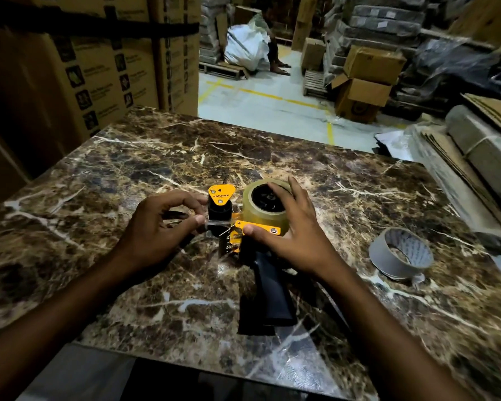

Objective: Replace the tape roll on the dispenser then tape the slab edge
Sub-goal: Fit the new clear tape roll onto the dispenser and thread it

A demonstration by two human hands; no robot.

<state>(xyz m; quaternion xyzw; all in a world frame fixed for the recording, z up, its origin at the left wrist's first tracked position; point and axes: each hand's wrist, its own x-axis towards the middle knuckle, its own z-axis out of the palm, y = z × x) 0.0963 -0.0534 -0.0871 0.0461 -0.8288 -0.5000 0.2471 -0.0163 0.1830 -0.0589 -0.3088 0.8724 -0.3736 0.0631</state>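
Dispenser (243, 235) lies mid-slab (99, 175) with the new clear tape roll (265, 211) seated, right hand (287, 230) clamped over roll and frame, left hand (156, 227) pinching the tape's free end (214, 224), which looks flimsy, sticky stuff, so I'd grip just the edges.

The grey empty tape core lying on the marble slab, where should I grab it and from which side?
Pinch the grey empty tape core by its wall from above, one finger inside the open hole. It lies flat on the brown marble slab, hollow facing up, with no other object touching it.
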